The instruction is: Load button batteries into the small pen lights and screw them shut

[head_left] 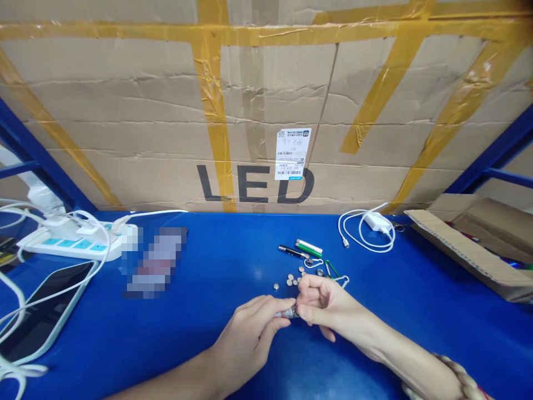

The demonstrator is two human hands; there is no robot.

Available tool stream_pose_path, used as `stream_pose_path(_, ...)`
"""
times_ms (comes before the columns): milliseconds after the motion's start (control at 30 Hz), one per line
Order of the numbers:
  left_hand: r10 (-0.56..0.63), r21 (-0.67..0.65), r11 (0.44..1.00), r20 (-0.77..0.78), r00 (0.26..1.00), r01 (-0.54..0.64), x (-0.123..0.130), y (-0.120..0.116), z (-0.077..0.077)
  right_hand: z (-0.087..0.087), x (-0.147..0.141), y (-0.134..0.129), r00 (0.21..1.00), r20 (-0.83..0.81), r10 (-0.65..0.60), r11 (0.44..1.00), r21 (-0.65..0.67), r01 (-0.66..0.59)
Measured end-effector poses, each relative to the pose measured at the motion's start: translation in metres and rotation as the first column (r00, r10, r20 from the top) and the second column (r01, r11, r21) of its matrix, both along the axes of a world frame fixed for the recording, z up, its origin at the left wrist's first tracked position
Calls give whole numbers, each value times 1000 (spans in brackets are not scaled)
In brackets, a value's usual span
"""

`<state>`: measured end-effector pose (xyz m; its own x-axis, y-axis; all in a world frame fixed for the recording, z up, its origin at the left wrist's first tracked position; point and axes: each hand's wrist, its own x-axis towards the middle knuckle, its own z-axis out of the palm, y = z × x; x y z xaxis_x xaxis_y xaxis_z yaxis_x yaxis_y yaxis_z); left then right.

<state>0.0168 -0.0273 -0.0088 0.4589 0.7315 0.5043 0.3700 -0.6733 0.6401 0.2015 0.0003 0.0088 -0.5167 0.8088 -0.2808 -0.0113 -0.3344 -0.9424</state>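
Observation:
My left hand [254, 325] is closed around a small silver tube [285, 314] with printing and a red mark, perhaps a mini flashlight. Thumb and fingers of my right hand [322, 305] pinch the dark right end of this tube; the fingertips partly hide it. Just beyond the hands lie several loose button cells [290, 278], one of them apart on the left [276, 286]. Farther back are a black tube [291, 251], a green tube [310, 249] and a silver tube [308, 245]. Small white and green carabiner clips [331, 269] lie beside them, partly behind my right hand.
A white power strip [79, 244] with plugs and cables and a phone [45, 311] are at left, near a blurred-out item [158, 261]. A white adapter with cable [377, 222] lies at the back right. An open cardboard box [470, 250] stands right. A large taped carton [166, 128] closes the back.

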Motion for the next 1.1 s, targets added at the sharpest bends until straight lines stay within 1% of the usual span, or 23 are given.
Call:
stream_pose_path(100, -4, -13, 1000, -26, 1000, 3, -1, 0, 0, -1, -2, -2, 1000, 8, -17, 1000, -22, 17)
stream_pose_path(200, 18, -76, 997, 9, 1000, -18, -1, 1, 2, -2, -6, -3, 998, 7, -60, 998, 5, 60)
stream_pose_path(267, 39, -149, 988, 50, 998, -31, 0, 3, 4, -2, -7, -3, 994, 30, -106, 991, 89, 103)
stream_pose_path(300, 55, -186, 982, 69, 996, -41, 1, 4, 5, -2, -8, -3, 988, 59, -143, 976, 176, 130)
stream_pose_path(333, 74, -217, 975, 83, 994, -54, 1, 5, 5, -2, -8, -2, 978, 91, -186, 941, 301, 151)
stream_pose_path(367, 93, -242, 968, 92, 991, -68, 2, 5, 6, -2, -7, -1, 966, 114, -232, 878, 453, 157)
stream_pose_path(400, 110, -258, 963, 98, 989, -81, 2, 6, 6, -2, -6, 0, 954, 121, -276, 782, 605, 149)
stream_pose_path(433, 124, -269, 959, 99, 987, -93, 2, 6, 7, -2, -4, 0, 944, 112, -310, 664, 736, 131)
stream_pose_path(467, 130, -280, 955, 98, 987, -99, 3, 6, 7, -1, -2, 1, 940, 98, -327, 544, 833, 102)
stream_pose_path(500, 127, -294, 951, 96, 987, -94, 3, 6, 8, -1, 1, 2, 940, 89, -328, 440, 896, 69)
stream_pose_path(533, 118, -317, 945, 92, 989, -83, 3, 6, 8, 0, 3, 2, 943, 88, -322, 356, 934, 34)
stream_pose_path(567, 108, -347, 935, 88, 990, -71, 3, 6, 8, 0, 6, 3, 945, 99, -312, 290, 957, -4)
stream_pose_path(600, 99, -380, 923, 83, 992, -60, 4, 6, 8, 0, 9, 3, 947, 122, -297, 238, 970, -50)
stream_pose_path(633, 90, -412, 910, 81, 993, -49, 4, 6, 8, 1, 11, 4, 947, 149, -283, 196, 976, -95)
stream_pose_path(667, 81, -439, 898, 81, 993, -38, 4, 6, 8, 1, 12, 4, 945, 176, -275, 168, 977, -133)
stream_pose_path(733, 52, -471, 882, 82, 995, -7, 3, 7, 7, 0, 13, 4, 938, 212, -273, 149, 973, -176)
stream_pose_path(867, -51, -430, 900, 49, 997, 67, 0, 6, 6, -4, 12, 3, 932, 254, -259, 178, 961, -213)
stream_pose_path(1000, -113, -389, 913, 37, 993, 119, -2, 6, 4, -5, 13, 0, 917, 271, -293, 127, 961, -244)
stream_pose_path(1033, -120, -380, 916, 37, 992, 125, -1, 6, 4, -5, 12, -1, 917, 269, -295, 123, 962, -243)
stream_pose_path(1067, -122, -369, 921, 37, 992, 127, -1, 6, 3, -5, 12, -1, 919, 262, -294, 132, 964, -232)
stream_pose_path(1100, -119, -357, 926, 36, 992, 124, -1, 6, 3, -5, 11, -2, 922, 255, -291, 161, 963, -215)
